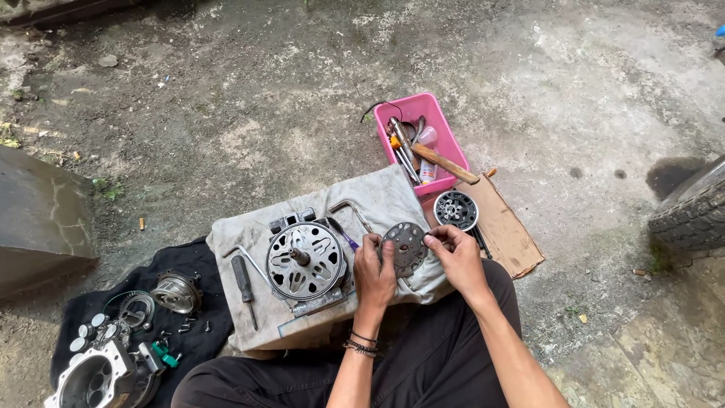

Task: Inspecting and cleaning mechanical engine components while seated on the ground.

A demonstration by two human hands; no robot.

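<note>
Both hands on one part: my left hand grips the left edge of a round grey perforated metal disc, fingers curled, thumb on its face. My right hand pinches the disc's right rim, fingertips narrow, closed on the edge. I hold the disc tilted up above my lap, over the front edge of a dirty grey cloth. Just left of it on the cloth sits a round motor housing with slotted face and centre shaft. A screwdriver lies further left. A second round slotted part rests on cardboard, near a pink tray of tools.
</note>
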